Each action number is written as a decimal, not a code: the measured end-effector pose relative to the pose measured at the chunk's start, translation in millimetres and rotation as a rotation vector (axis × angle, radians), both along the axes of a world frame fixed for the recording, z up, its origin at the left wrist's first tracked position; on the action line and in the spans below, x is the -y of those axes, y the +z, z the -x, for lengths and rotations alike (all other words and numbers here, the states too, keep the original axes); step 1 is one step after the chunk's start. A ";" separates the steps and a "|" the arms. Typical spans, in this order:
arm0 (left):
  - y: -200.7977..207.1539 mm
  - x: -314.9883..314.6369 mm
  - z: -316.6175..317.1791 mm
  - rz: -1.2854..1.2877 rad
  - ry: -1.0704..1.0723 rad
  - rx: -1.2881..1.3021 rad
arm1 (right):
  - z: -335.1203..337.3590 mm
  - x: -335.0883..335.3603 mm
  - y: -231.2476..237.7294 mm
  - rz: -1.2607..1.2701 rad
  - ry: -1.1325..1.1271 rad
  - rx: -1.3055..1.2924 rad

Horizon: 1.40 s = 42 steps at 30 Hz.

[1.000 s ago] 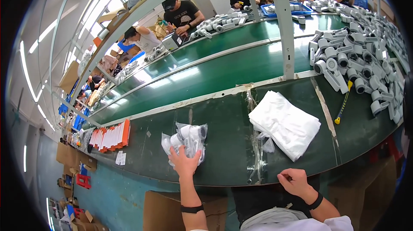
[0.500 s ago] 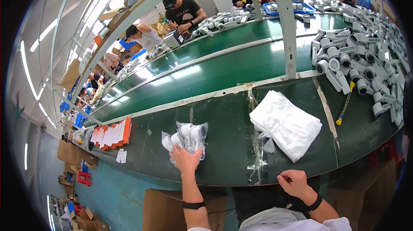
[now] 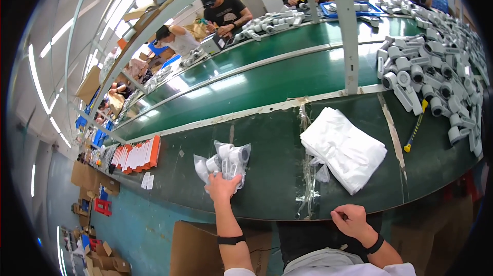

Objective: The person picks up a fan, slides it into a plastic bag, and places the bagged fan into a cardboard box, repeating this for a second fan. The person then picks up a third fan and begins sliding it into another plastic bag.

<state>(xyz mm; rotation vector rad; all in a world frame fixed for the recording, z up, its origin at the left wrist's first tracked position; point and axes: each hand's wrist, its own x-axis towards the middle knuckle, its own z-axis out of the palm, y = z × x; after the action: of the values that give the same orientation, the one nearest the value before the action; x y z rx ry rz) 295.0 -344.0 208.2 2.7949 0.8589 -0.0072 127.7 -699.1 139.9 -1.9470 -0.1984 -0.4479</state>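
Observation:
My left hand (image 3: 223,186) is stretched out over the green table (image 3: 267,173) and grips the near edge of a clear plastic bag (image 3: 225,162) holding several white cylindrical parts. My right hand (image 3: 352,221) hangs near the table's front edge, fingers curled, pinching something thin that I cannot make out. A stack of white flat bags (image 3: 343,148) lies on the table between and beyond my hands, to the right of the clear bag.
A big pile of white cylindrical parts (image 3: 436,65) fills the table's right side, with a yellow-handled tool (image 3: 415,133) beside it. Orange-and-white packets (image 3: 137,155) lie at the left. A metal post (image 3: 347,29) rises from the conveyor. Several people work across the belt. Cardboard boxes (image 3: 200,248) stand below.
The clear bag of parts and my left hand have shifted slightly on the table; the right hand stays near the front edge.

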 end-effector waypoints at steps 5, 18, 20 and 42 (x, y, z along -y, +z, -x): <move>-11.3 -11.3 -22.9 -0.026 -0.155 -0.132 | 6.2 0.8 -4.7 0.020 -0.012 0.060; -1.3 -17.0 -7.9 0.016 -0.143 -0.050 | 6.3 -1.1 -5.4 0.000 -0.021 0.021; 1.4 -18.5 -6.4 0.030 -0.150 -0.060 | 6.4 -1.1 -5.0 -0.008 -0.016 0.014; -2.0 -14.4 -11.4 0.011 -0.096 -0.056 | 6.8 -3.2 -6.0 0.088 -0.042 0.002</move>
<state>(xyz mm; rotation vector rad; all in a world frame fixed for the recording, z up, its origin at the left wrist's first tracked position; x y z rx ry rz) 306.4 -329.6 206.2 2.8349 0.7339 -0.1053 121.0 -695.9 133.9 -2.0407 -0.1812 -0.4761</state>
